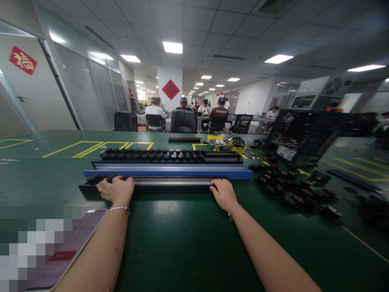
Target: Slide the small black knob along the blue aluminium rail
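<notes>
A long black channel rail point(173, 183) lies crosswise on the green table in front of me. My left hand point(117, 190) is closed on it near its left end, beside a few small black parts inside. My right hand point(223, 194) grips the right end with bent fingers. Directly behind lies a blue rail point(182, 172), parallel to the black one. Farther back, a black rail point(223, 156) carries a row of small dark round parts along its left and middle stretch.
Many small black parts point(285, 182) are heaped at the right, before an open computer case point(299, 138). A metal bowl point(216, 142) stands behind the rails. A purple panel point(82, 235) lies at the lower left. Seated people are in the background.
</notes>
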Available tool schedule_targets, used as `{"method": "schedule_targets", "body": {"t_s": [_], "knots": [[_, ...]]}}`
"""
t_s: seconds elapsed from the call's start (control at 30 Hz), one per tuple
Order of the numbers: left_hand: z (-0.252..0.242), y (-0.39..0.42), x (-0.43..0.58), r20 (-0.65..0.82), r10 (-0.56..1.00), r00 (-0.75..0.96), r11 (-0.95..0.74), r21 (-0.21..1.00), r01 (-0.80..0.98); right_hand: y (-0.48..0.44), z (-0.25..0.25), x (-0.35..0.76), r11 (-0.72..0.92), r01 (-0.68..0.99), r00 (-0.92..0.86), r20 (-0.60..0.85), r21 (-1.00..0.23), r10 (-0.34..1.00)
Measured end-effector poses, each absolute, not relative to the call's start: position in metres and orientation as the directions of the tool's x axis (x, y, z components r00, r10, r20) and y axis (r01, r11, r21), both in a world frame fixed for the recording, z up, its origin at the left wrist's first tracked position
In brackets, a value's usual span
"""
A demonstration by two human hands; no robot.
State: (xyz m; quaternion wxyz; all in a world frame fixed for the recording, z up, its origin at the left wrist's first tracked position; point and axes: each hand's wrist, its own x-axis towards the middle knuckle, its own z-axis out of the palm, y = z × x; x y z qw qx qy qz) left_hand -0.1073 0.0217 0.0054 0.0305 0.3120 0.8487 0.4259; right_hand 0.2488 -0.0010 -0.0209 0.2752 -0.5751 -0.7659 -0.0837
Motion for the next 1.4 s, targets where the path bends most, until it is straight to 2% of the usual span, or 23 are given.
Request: {"method": "schedule_targets", "body": {"t_s": [0.4, 0.87, 1.4], "knots": [[0.0, 0.024, -0.104, 0.246, 0.538, -0.806, 0.442, 0.732, 0.518, -0.002, -0.02, 0.247, 0.289, 0.944, -0.176, 0.497, -0.16, 0.85], [-0.009, 0.029, -0.101, 0.323, 0.554, -0.767, 0.382, 0.721, 0.579, -0.003, -0.02, 0.245, 0.244, 0.968, -0.185, 0.493, -0.057, 0.85], [-0.007, 0.026, -0.089, 0.35, 0.614, -0.707, 0.337, 0.694, 0.636, 0.0, -0.022, 0.246, 0.236, 0.97, -0.17, 0.534, -0.058, 0.828]]}}
